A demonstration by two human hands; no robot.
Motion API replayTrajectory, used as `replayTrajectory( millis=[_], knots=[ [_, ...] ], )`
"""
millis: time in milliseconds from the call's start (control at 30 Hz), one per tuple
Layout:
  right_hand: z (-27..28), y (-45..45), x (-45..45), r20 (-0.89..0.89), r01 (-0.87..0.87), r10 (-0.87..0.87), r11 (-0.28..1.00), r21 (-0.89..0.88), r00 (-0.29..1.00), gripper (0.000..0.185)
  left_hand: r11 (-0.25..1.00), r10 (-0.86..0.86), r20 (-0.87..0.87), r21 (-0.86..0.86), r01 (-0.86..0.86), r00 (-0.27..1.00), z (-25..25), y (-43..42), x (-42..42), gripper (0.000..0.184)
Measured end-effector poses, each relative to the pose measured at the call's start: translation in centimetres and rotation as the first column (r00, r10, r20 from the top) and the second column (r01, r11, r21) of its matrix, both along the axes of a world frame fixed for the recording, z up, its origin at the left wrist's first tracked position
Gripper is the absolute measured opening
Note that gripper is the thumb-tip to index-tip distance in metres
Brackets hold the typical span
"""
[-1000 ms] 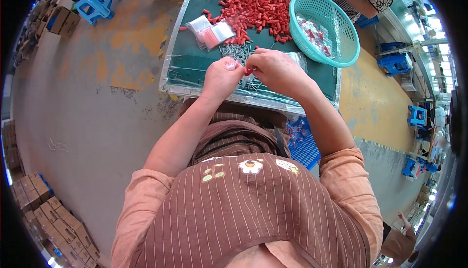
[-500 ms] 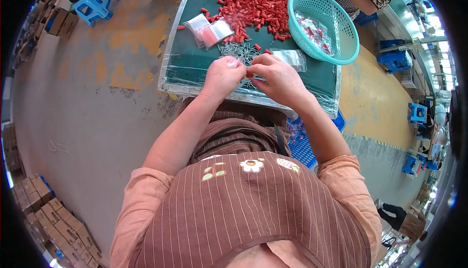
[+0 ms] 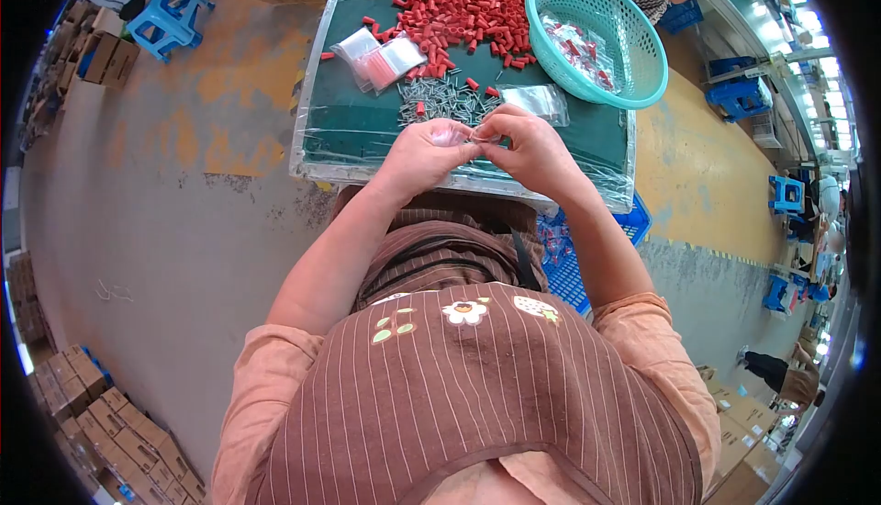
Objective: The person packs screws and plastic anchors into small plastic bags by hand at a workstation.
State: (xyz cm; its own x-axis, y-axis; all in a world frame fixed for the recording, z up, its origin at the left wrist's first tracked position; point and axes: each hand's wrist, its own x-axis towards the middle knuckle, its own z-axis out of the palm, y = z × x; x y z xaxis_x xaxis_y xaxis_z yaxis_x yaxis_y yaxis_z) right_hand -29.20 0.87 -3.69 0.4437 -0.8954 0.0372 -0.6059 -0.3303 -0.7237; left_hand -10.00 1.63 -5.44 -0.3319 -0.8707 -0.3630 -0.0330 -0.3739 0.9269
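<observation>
Left hand curls closed round a clear bag, right hand pinches, seemingly at its edge, steadying it above the worktop; metal fasteners lie handily close.

We see red tubes, silvery pins and a dark green desk. Our apron is brown with thin pale stripes, our sleeves are peach, the basket is turquoise and the stool blue
</observation>
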Motion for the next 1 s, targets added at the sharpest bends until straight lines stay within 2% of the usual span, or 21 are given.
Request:
replayTrajectory(
  millis=[133, 200, 233, 267, 367, 400, 467, 567, 700, 767, 933, 1000],
  knots=[
    [0.5, 0.2, -0.9, 0.038, 0.008, -0.014, 0.988, 0.153, 0.999, 0.011, 0.986, -0.013, 0.097, -0.166, 0.029, 0.995, -2.4, -0.4, -0.1, 0.008],
    [1.1, 0.5, -1.4, 0.126, 0.024, -0.056, 0.972, 0.235, 0.990, 0.012, 0.974, -0.013, 0.164, -0.221, 0.050, 0.986, -1.8, -0.3, 0.0, 0.008],
    [1.2, 0.6, -1.6, 0.170, 0.029, -0.078, 0.961, 0.275, 0.982, 0.012, 0.974, -0.023, 0.138, -0.222, 0.053, 0.990, -1.4, -0.1, -0.1, 0.008],
    [0.9, 0.6, -1.7, 0.194, -0.016, -0.020, 0.983, 0.182, 0.981, 0.012, 0.973, -0.032, 0.113, -0.224, 0.057, 0.993, -0.8, 0.1, -0.3, 0.008],
    [-0.1, 1.0, -1.4, 0.307, -0.005, -0.047, 0.986, 0.165, 0.951, 0.012, 0.962, -0.046, 0.107, -0.262, 0.073, 0.993, -0.7, 0.5, -0.7, 0.007],
    [-0.2, 1.2, -1.5, 0.383, 0.007, -0.107, 0.967, 0.255, 0.918, 0.012, 0.957, -0.045, 0.117, -0.280, 0.076, 0.992, -0.7, 0.6, -0.7, 0.007],
    [-0.4, 1.4, -1.6, 0.507, -0.001, -0.239, 0.904, 0.427, 0.828, 0.013, 0.984, -0.038, 0.069, -0.169, 0.049, 0.997, -0.1, 0.6, -0.6, 0.006],
    [-0.8, 1.5, -2.3, 0.541, -0.022, -0.291, 0.866, 0.499, 0.789, 0.011, 1.000, -0.005, -0.033, -0.015, 0.005, 0.999, 0.0, 0.7, -0.5, 0.005],
    [0.2, 2.0, -3.0, 0.344, 0.011, -0.134, 0.942, 0.336, 0.929, 0.009, 0.990, 0.022, -0.186, 0.141, 0.005, 0.982, -0.4, 0.5, -0.5, 0.008],
    [0.2, 2.0, -3.3, 0.274, 0.032, -0.092, 0.976, 0.217, 0.957, 0.009, 0.993, 0.020, -0.160, 0.121, -0.001, 0.987, -0.2, 0.6, -0.6, 0.004],
    [1.2, 2.4, -3.5, 0.221, 0.067, -0.119, 0.971, 0.227, 0.968, 0.008, 0.991, -0.026, -0.124, 0.126, 0.042, 0.992, 0.0, 0.5, -0.6, 0.006],
    [1.1, 2.5, -3.3, 0.229, 0.088, -0.145, 0.966, 0.242, 0.963, 0.009, 0.993, 0.008, -0.184, 0.117, 0.014, 0.983, 0.7, 0.7, -1.1, 0.007]
  ],
)
